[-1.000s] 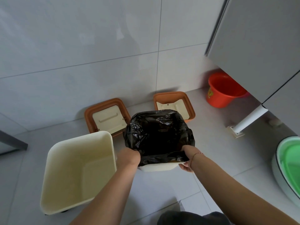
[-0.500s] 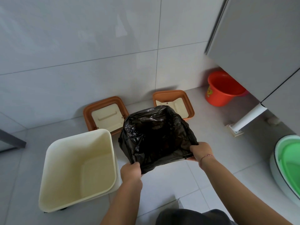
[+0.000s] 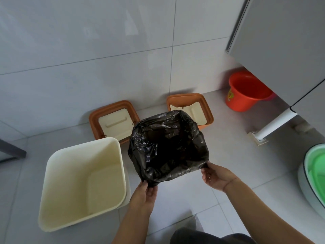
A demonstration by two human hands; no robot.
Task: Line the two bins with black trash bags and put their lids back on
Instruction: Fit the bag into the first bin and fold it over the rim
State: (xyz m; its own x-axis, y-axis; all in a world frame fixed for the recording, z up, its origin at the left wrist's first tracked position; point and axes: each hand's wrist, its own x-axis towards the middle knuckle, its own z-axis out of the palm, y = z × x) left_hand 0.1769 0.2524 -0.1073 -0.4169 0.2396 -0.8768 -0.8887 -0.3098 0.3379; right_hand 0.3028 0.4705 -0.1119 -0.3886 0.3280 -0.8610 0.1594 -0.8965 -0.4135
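An unlined cream bin (image 3: 84, 182) stands open on the floor at the left. Right beside it, a black trash bag (image 3: 168, 147) is spread open over the second bin, which it hides entirely. My left hand (image 3: 143, 194) pinches the bag's near-left corner. My right hand (image 3: 216, 176) grips the bag's near-right edge. Two orange lids with cream flaps lie upside down by the wall: the left lid (image 3: 112, 120) behind the cream bin and the right lid (image 3: 190, 106) behind the bag, which partly covers it.
A red bucket (image 3: 246, 92) stands by the wall at the right, under a grey partition whose white foot (image 3: 274, 124) meets the floor. A green basin (image 3: 316, 173) sits at the right edge. A dark bar (image 3: 12, 150) crosses the left edge.
Both hands have drawn the bag's near edge toward me and over the second bin's front rim. The cream rim seen earlier is now covered.
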